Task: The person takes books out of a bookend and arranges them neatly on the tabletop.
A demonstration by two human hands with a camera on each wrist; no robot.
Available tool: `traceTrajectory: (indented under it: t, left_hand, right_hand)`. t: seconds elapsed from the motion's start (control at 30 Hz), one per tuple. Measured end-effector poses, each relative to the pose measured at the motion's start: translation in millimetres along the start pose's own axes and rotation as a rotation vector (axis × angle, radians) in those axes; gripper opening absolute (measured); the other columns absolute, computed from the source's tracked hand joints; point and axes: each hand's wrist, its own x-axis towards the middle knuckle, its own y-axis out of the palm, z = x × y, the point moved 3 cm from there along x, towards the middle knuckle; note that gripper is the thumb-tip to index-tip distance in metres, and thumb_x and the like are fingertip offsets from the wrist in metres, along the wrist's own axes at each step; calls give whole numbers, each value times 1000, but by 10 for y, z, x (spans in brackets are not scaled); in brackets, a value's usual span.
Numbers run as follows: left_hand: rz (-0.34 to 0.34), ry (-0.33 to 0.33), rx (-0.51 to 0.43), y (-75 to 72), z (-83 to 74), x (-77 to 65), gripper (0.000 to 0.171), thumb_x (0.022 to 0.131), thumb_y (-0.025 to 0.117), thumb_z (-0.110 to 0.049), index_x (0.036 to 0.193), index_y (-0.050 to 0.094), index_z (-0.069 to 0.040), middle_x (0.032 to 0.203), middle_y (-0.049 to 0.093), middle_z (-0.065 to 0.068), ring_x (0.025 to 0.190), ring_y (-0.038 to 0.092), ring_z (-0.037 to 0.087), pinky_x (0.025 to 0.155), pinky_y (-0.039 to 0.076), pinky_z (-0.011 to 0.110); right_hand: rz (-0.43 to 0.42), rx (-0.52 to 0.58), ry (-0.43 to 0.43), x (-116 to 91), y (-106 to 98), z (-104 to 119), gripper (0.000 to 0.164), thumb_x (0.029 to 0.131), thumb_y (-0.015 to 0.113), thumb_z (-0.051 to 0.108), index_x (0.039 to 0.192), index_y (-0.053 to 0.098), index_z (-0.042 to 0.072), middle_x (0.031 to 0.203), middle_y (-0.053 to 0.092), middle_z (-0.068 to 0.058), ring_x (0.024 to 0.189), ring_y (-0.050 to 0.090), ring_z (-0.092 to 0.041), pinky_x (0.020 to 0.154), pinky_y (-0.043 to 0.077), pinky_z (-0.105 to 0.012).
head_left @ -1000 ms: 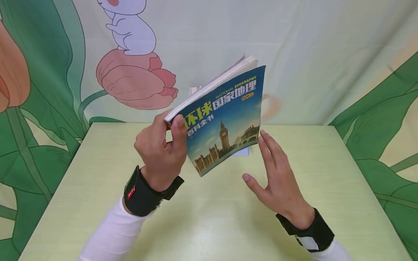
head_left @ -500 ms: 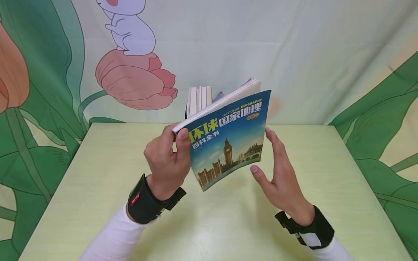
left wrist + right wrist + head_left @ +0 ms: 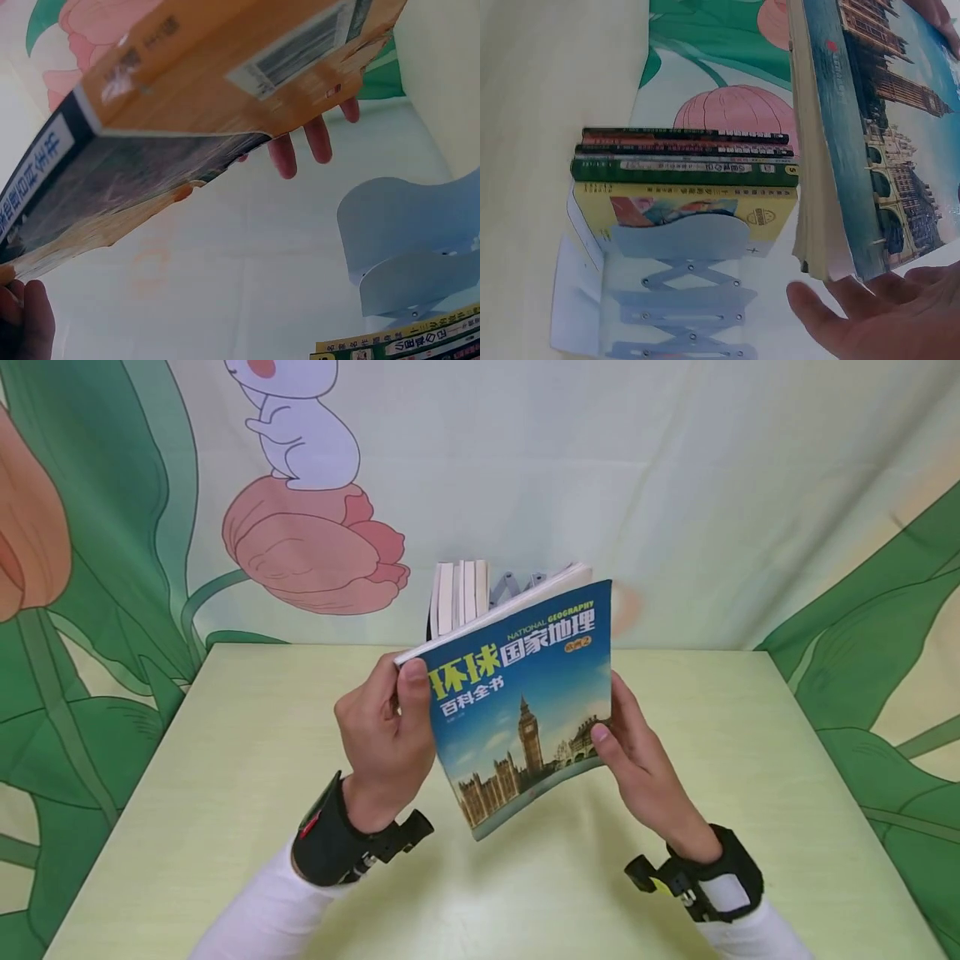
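Observation:
A blue-covered paperback book (image 3: 525, 693) with a clock tower on its front is held up, tilted, over the table. My left hand (image 3: 386, 727) grips its upper left edge, thumb on the front cover. At the lower right edge, my right hand (image 3: 648, 764) holds it with the thumb in front and the fingers behind. The orange back cover (image 3: 300, 67) carries a barcode in the left wrist view. Behind the held book, an expandable metal bookrack (image 3: 686, 300) supports several upright books (image 3: 686, 169); the head view shows it partly hidden.
The pale table (image 3: 225, 793) reaches toward a printed cloth backdrop (image 3: 720, 510) at the rear. In the right wrist view, the standing books gather at one end of the bookrack, beside its folding lattice.
The book has come lower, uncovering the standing books and part of the rack behind it. My right hand has closed on the book's lower right edge, thumb over the cover.

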Motion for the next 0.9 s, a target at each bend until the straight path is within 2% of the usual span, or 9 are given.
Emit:
traceTrajectory:
  t: [0.07, 0.13, 0.33, 0.5, 0.63, 0.7, 0.77, 0.83, 0.9]
  left_hand:
    - [4, -22, -21, -2, 17, -7, 63, 102, 42, -46, 88, 62, 12, 74, 71, 24, 58, 70, 33, 50, 48, 16]
    - [13, -44, -40, -5, 34, -14, 64, 102, 42, -47, 88, 62, 12, 73, 71, 24, 57, 70, 32, 49, 46, 15]
    - [67, -119, -118, -5, 55, -33, 67, 101, 42, -50, 88, 61, 13, 75, 71, 25, 59, 70, 31, 52, 49, 15]
    - [91, -170, -150, 5, 82, -50, 69, 101, 41, -52, 87, 61, 13, 75, 71, 25, 59, 70, 31, 50, 50, 17]
    - [88, -218, -156, 17, 126, -77, 68, 101, 42, -51, 86, 61, 13, 75, 70, 26, 59, 71, 29, 49, 49, 17]
    - [84, -242, -167, 24, 154, -92, 66, 102, 43, -49, 85, 61, 12, 74, 70, 26, 59, 71, 22, 47, 48, 17]
    - [80, -268, -187, 29, 178, -105, 65, 102, 44, -49, 84, 61, 12, 72, 69, 26, 60, 71, 12, 46, 46, 17]
    - [79, -289, -206, 32, 195, -114, 65, 101, 44, -49, 84, 60, 12, 71, 68, 26, 61, 69, 2, 45, 44, 17]
    - [76, -306, -224, 33, 208, -122, 65, 101, 45, -49, 86, 61, 12, 72, 68, 26, 63, 67, -4, 45, 44, 17]
  right_hand:
    - [38, 58, 21, 0, 13, -17, 60, 107, 35, 15, 158, 7, 31, 164, 17, -2, 146, 30, -30, 108, 37, -17]
    - [61, 87, 44, -4, 23, -37, 58, 108, 33, 18, 158, 8, 31, 164, 16, -3, 146, 28, -31, 106, 36, -12]
    - [126, 124, 106, -26, 52, -94, 55, 109, 29, 25, 158, 6, 33, 163, 19, -8, 147, 25, -30, 105, 33, -12]
    - [134, 147, 109, -36, 62, -112, 53, 109, 28, 28, 158, 8, 32, 162, 20, -10, 148, 24, -31, 105, 33, -11]
    - [115, 154, 95, -57, 75, -121, 53, 109, 28, 26, 159, 10, 27, 163, 21, -7, 149, 23, -21, 108, 30, -10]
    - [91, 145, 85, -69, 82, -116, 51, 109, 29, 25, 158, 14, 23, 151, 35, -7, 139, 34, -14, 102, 32, -10]
    - [62, 131, 69, -77, 89, -105, 48, 109, 30, 23, 156, 21, 18, 125, 47, -7, 117, 45, -11, 90, 34, -16]
    - [32, 120, 50, -82, 97, -90, 43, 109, 31, 21, 151, 29, 14, 99, 42, -6, 93, 43, -14, 81, 33, -26]
    - [11, 117, 33, -86, 107, -77, 40, 109, 31, 18, 148, 33, 11, 94, 39, -5, 86, 41, -16, 78, 32, -29]
